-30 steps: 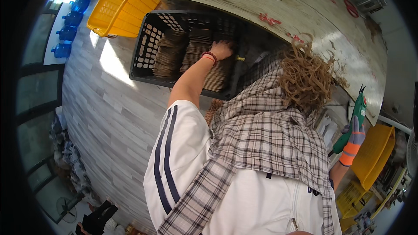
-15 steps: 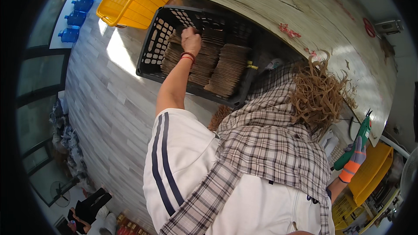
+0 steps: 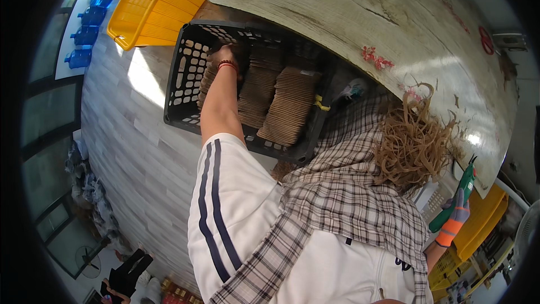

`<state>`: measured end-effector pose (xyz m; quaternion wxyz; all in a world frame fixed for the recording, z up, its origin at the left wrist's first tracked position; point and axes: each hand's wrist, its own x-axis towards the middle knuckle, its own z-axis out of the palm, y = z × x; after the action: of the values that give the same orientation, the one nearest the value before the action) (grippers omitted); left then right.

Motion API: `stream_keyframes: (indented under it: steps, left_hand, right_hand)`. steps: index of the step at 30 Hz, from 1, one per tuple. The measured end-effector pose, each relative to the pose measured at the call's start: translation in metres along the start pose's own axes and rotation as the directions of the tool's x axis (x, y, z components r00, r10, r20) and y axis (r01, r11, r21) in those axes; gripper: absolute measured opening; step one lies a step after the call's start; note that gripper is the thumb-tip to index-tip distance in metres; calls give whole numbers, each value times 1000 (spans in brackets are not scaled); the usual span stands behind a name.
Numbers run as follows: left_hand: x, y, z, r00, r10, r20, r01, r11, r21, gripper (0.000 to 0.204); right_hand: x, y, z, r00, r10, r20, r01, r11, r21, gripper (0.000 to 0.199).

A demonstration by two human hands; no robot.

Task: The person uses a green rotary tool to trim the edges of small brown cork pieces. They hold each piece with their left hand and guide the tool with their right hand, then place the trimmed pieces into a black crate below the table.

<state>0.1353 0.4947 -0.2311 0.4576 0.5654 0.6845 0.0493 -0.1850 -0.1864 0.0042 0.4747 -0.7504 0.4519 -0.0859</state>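
My left hand (image 3: 224, 56) reaches down into a black plastic crate (image 3: 172, 81), at the far left end of the brown pieces. Its fingers are hidden in shadow there, so their grip does not show. Thin brown flat pieces (image 3: 288, 107) stand packed in several rows inside the crate. At the right, my right hand (image 3: 460, 214), in a grey and orange glove, is closed round a green power pruner (image 3: 462, 186) with its dark blades pointing up. A tangled heap of brown strips (image 3: 413, 143) lies on the plaid cloth over my lap, by the table edge.
A pale worktable (image 3: 337, 5) with red scraps runs along the far side. Beyond the crate stands a yellow basket (image 3: 157, 11). Blue water bottles (image 3: 87, 35) line the left wall. Another yellow bin (image 3: 481, 219) is beside my right hand. A person (image 3: 129, 276) is at lower left.
My left hand has moved left and deeper into the crate, from the middle of the rows to their left end. My right hand keeps hold of the pruner. The view has shifted slightly.
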Motion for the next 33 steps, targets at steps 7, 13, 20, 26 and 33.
stream_keyframes:
  steps: [7, 13, 20, 26, 33]
  left_hand:
    - [26, -14, 54, 968, 84, -235, -83, 996, 17, 111]
    - [118, -46, 64, 957, 86, -276, -73, 996, 57, 116]
    - [35, -29, 63, 855, 412, -315, -250, 860, 445, 114]
    - [46, -36, 57, 899, 376, -226, -279, 888, 366, 114]
    - [26, -20, -13, 983, 144, 117, -115, 967, -226, 84]
  right_hand:
    - [6, 3, 4, 996, 77, -52, -78, 997, -13, 23]
    - [22, 1, 3, 990, 137, 11, -138, 985, 101, 22]
    - [18, 17, -6, 992, 124, -35, -121, 990, 72, 23]
    - [13, 12, -11, 988, 146, -52, -142, 987, 82, 24]
    - [8, 20, -10, 991, 128, -36, -123, 986, 117, 26]
